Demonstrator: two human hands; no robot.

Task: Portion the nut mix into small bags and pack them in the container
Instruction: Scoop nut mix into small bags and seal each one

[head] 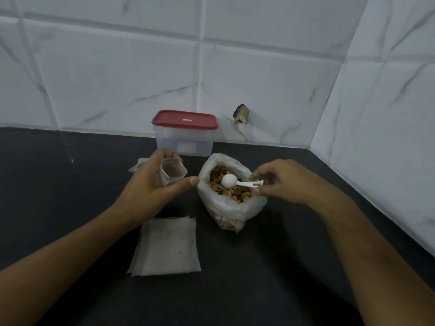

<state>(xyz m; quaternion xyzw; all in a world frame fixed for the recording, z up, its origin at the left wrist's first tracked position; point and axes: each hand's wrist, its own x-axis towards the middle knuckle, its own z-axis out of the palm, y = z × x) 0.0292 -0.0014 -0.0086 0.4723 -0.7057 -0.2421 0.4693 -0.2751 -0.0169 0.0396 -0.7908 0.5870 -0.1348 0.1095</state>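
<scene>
A large clear bag of nut mix stands open on the dark counter. My right hand pinches the handle of a white plastic scoop, whose bowl lies over the nuts. My left hand holds a small clear bag with its mouth held open, just left of the nut bag. A stack of flat small bags lies on the counter near me. The clear container with a red lid stands closed at the back by the wall.
The dark counter meets white tiled walls at the back and on the right, forming a corner. A small dark chip shows in the back wall tile. Another bit of clear plastic lies behind my left hand.
</scene>
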